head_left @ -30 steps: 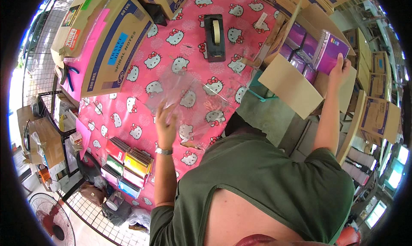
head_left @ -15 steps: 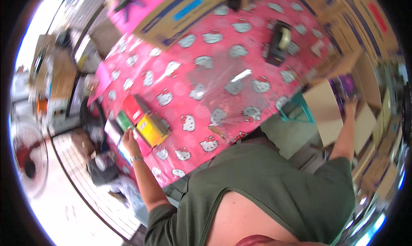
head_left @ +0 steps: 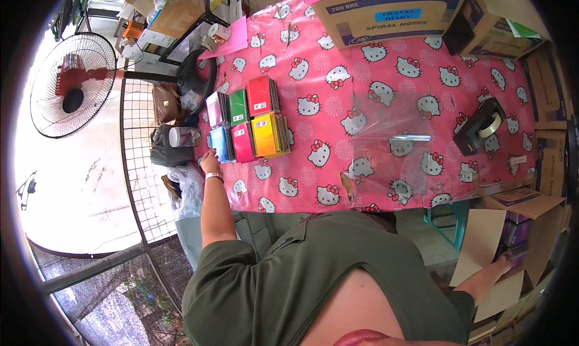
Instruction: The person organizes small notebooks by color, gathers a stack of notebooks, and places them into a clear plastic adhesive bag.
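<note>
On the pink cartoon-cat tablecloth (head_left: 368,68), the left hand (head_left: 210,162) rests fingers extended beside the blue spiral notebook (head_left: 220,144) at the near left. Far right, the right hand (head_left: 503,263) reaches into an open cardboard box (head_left: 482,240); its grip cannot be told.

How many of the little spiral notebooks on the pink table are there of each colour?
Red spiral notebook: 1
Green spiral notebook: 1
Pale purple spiral notebook: 1
Yellow-orange spiral notebook: 1
Pink spiral notebook: 1
Blue spiral notebook: 1
Total: 6

The left hand rests by the blue one.
</note>
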